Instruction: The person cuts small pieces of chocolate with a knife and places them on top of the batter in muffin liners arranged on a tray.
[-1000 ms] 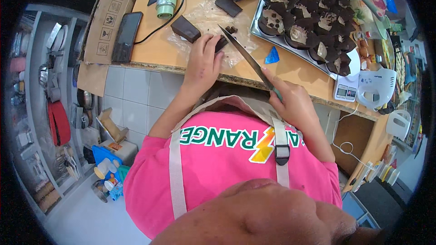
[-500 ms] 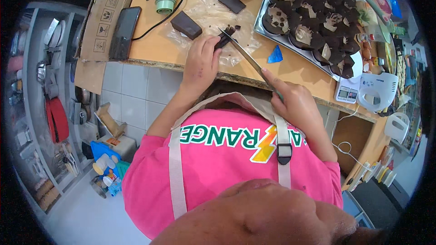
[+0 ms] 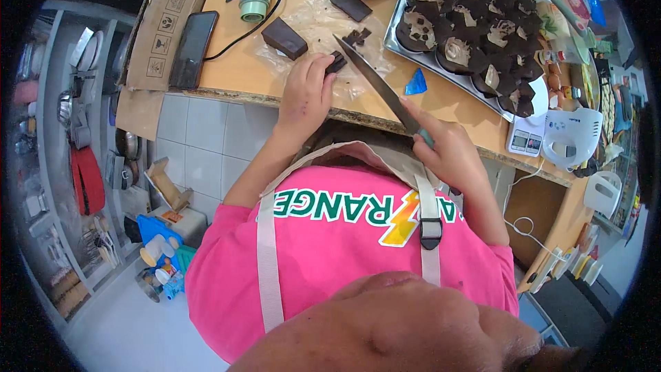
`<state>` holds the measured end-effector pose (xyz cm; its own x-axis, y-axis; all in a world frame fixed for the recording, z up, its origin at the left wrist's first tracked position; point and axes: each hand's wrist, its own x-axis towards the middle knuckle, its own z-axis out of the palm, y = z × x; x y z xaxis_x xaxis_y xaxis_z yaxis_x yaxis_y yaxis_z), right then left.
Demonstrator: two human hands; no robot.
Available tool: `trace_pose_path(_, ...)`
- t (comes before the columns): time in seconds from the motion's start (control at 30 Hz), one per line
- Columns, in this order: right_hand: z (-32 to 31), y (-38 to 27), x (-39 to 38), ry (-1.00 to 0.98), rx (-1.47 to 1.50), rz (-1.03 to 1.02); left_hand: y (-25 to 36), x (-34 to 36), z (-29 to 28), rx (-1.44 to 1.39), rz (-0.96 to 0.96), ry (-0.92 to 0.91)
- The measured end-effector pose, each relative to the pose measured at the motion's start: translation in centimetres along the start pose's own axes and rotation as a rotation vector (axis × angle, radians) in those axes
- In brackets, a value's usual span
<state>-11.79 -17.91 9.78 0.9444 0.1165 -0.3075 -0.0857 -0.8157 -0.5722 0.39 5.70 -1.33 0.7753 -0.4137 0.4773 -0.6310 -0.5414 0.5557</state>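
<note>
Right hand (image 3: 451, 155) clenched on handle of a long steel knife (image 3: 375, 83) angled up-left, blade tip just beside the small dark chocolate piece (image 3: 336, 63) pinned by left hand (image 3: 304, 93) fingertips on crinkly clear plastic sheet (image 3: 313, 21), wooden counter (image 3: 234, 62).

Dark brown chocolate piece (image 3: 336, 63); silver knife (image 3: 375, 81); pink shirt (image 3: 344, 255).

Wooden worktop (image 3: 241, 76) with a white-tiled front (image 3: 200, 138) below its edge. At left — grey open shelving (image 3: 62, 165) crowded with utensils; a pale grey floor (image 3: 131, 331) beneath. At right — a wooden cabinet (image 3: 537, 213) under even, bright light.
</note>
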Motion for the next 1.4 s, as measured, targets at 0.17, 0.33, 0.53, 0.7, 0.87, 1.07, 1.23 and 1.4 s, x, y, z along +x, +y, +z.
trace_pose_path(0.17,0.0,-0.1,-0.5,0.034,-0.092,-0.047,0.0,0.0,0.1,-0.013,-0.011,0.002)
trace_pose_path(0.33,0.0,-0.5,-0.6,0.012,-0.116,-0.039,0.2,-0.2,0.0,-0.001,-0.028,0.002)
trace_pose_path(0.53,-0.1,-0.5,-0.6,0.029,-0.104,-0.067,0.0,0.0,0.0,0.002,0.011,0.008)
trace_pose_path(0.7,-1.2,-1.3,0.2,-0.134,-0.195,0.009,0.0,0.1,-0.1,0.003,-0.011,-0.011)
trace_pose_path(0.87,0.2,-0.6,0.0,-0.036,-0.220,-0.079,-0.1,-0.1,0.0,-0.015,-0.018,-0.028)
trace_pose_path(1.07,0.6,0.9,0.3,-0.055,-0.036,-0.017,-0.2,-0.1,0.2,0.010,-0.006,-0.001)
trace_pose_path(1.23,0.4,0.4,-0.4,0.031,-0.048,-0.071,-0.3,-0.2,0.2,0.031,0.030,0.014)
trace_pose_path(1.4,0.1,-0.4,-0.7,0.001,-0.115,-0.052,-0.2,-0.2,0.2,0.012,0.004,0.012)
